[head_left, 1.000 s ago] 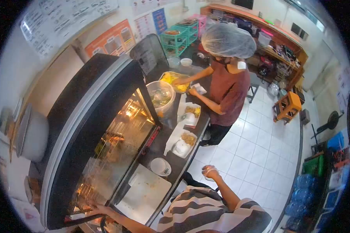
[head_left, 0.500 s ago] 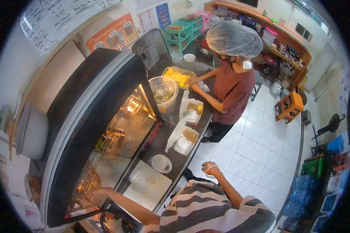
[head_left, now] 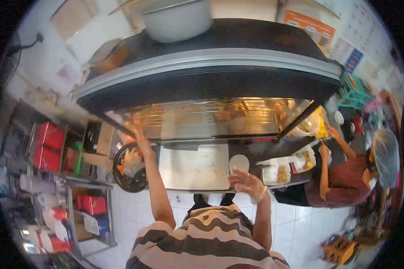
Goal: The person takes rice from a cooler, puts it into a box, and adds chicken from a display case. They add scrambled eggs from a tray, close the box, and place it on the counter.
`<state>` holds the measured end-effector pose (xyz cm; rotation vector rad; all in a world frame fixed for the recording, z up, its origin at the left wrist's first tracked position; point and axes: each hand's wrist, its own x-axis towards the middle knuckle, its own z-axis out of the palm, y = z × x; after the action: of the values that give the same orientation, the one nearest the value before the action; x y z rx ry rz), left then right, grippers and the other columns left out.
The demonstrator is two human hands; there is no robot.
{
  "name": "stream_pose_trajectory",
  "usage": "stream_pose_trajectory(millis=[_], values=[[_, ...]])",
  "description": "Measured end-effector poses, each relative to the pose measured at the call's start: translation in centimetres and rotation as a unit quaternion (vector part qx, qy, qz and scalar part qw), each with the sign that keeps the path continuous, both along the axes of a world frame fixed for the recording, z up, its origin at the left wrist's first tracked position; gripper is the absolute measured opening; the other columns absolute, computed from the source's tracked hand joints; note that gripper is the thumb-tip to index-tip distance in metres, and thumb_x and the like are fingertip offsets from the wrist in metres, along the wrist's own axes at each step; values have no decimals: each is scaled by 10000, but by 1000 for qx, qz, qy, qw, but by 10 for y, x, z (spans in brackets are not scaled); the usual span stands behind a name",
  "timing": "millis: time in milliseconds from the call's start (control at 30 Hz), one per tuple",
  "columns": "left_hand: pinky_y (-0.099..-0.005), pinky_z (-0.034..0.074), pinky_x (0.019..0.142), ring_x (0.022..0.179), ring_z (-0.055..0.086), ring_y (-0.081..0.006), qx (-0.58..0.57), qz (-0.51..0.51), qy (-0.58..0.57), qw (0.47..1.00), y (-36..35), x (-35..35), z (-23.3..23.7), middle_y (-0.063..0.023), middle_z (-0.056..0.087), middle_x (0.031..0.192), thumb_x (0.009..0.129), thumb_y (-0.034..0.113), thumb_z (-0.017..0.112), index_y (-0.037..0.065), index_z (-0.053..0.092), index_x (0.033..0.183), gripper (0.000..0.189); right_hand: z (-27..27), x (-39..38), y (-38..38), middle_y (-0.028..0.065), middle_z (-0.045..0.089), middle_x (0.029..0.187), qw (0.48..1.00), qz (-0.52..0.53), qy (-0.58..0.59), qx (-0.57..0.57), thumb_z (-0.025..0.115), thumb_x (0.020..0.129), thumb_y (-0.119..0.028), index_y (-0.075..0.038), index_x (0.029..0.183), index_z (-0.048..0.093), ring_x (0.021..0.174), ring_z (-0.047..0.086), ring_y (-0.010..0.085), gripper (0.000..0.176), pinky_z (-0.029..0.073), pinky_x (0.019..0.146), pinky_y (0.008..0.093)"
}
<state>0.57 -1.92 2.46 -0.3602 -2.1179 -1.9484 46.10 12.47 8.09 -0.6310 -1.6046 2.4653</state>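
A heated food display case (head_left: 202, 85) with wire racks and browned food under warm light fills the view in front of me. My left hand (head_left: 141, 136) is bare and reaches to the glass front's lower left corner, fingers stretched up against it; their tips are blurred. My right hand (head_left: 249, 184), in a clear plastic glove, hovers with fingers apart and nothing in them, near the round white kitchen scale (head_left: 239, 164). Between my arms lies a white cutting board (head_left: 194, 167) with crumbs on it.
Left of the board sits a round black basket (head_left: 129, 168) with plastic-wrapped contents. To the right are open takeaway boxes (head_left: 277, 174) with food. A co-worker (head_left: 350, 179) in a hair net handles yellow food (head_left: 321, 125) there. A large pot (head_left: 177, 20) stands on the case.
My view has swung left to face the case squarely. My right hand has come from my side to over the counter's front edge. My left hand stays at the case's left end.
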Motion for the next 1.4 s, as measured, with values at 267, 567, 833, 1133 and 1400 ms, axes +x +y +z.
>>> stream_pose_trajectory(millis=[267,567,833,1133,1400], values=[[-222,456,574,626,536,-74,-195,-483,-239,820,-76,256,84,-29,628,739,920,121,566,78,404,1412,519,-67,-228,-57,102,486,1349,965,-164,138,-149,621,887,-370,-209,1447,323,1125,518,277,654,488,877,477],[-198,383,574,676,478,-53,94,-289,-360,882,-114,194,19,-6,542,808,955,159,493,61,500,1276,336,-103,-271,-158,56,548,1219,981,-120,153,-15,605,915,-323,-211,1434,351,1010,535,172,589,498,811,354],[-340,389,961,1147,473,-198,78,-279,-215,932,-124,202,1,-100,494,1267,967,281,486,-4,314,1414,557,-174,-307,-178,121,372,1403,927,-81,37,365,524,881,-131,-99,1416,358,1174,430,226,561,392,971,336],[-375,427,952,1086,530,-213,317,-413,-370,769,-145,116,-31,-84,536,1210,989,462,357,30,430,1318,547,-34,-311,-252,190,163,1524,963,-211,30,167,593,890,-228,-49,1463,208,1392,231,347,713,269,1086,523],[-375,489,891,1042,571,-250,295,-310,-315,847,-140,94,-39,-115,567,1196,993,374,401,43,515,1269,446,-39,-319,-256,124,368,1449,881,-319,247,247,507,954,-338,-73,1411,369,1333,342,241,546,258,1119,368]])
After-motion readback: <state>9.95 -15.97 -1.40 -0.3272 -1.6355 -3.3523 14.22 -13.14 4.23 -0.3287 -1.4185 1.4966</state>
